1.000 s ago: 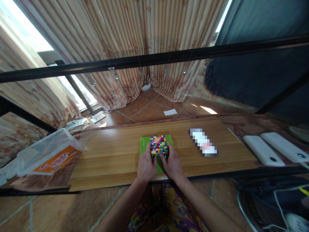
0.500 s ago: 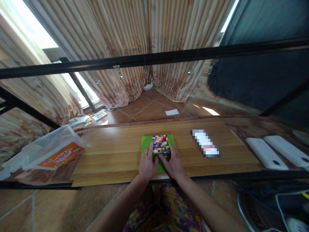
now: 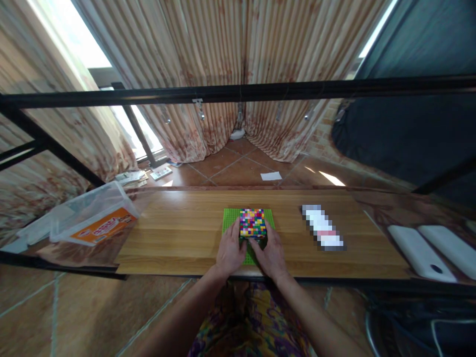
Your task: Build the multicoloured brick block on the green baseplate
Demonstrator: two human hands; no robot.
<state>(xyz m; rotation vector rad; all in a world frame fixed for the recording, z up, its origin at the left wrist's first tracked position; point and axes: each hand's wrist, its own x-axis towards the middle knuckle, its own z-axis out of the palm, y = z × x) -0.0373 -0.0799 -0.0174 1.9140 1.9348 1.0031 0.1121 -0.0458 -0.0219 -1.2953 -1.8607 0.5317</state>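
A block of many-coloured toy bricks [image 3: 253, 222] sits over a green baseplate [image 3: 231, 214] on the wooden board. My left hand [image 3: 231, 250] grips the block's left side, its thumb at the near edge. On the opposite side, my right hand [image 3: 272, 253] closes against the block with its thumb also at the near edge. The hands cover the baseplate's lower left and right parts. Whether the block is pressed onto the baseplate or only rests over it, I cannot tell.
The wooden board [image 3: 171, 233] carries a pixelated phone-shaped object [image 3: 323, 227] to the right. A clear plastic bin [image 3: 96, 218] with an orange label stands at left. Two white oblong objects [image 3: 420, 253] lie far right. A black metal bar [image 3: 148, 96] crosses beyond the board.
The whole view has shifted and levelled slightly, so the scene sits further right. Both hands keep their hold on the brick block, with no clear movement against the baseplate.
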